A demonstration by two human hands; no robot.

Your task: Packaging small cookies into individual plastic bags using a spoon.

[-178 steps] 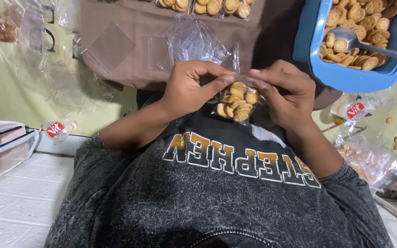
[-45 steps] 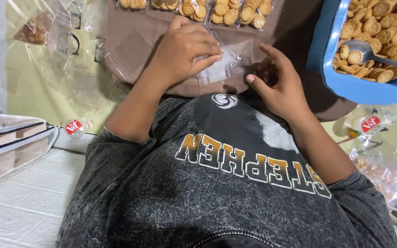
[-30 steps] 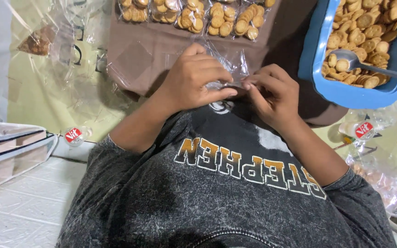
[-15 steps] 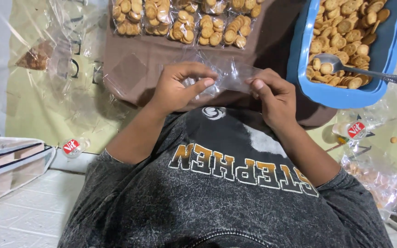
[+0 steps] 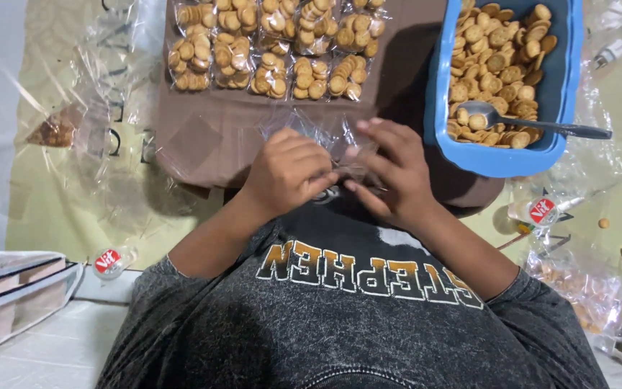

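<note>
Between the two hands, just above the person's chest, an empty clear plastic bag (image 5: pixel 340 140) is pinched. The left hand (image 5: pixel 289 173) curls nearly closed on its left edge; the right hand (image 5: pixel 390 173) grips the other side, fingers partly spread. Beyond the hands lie filled cracker packets (image 5: pixel 275 47) on a brown cloth (image 5: pixel 203 137); beyond the right hand sits a blue tub (image 5: pixel 502 155) of crackers with a spoon (image 5: pixel 534 124).

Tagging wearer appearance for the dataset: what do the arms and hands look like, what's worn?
Both hands, left hand and right hand, are bare: no gloves, rings or watch visible. Forearms are bare too. A dark grey washed T-shirt with short sleeves and block lettering across the chest.
</note>
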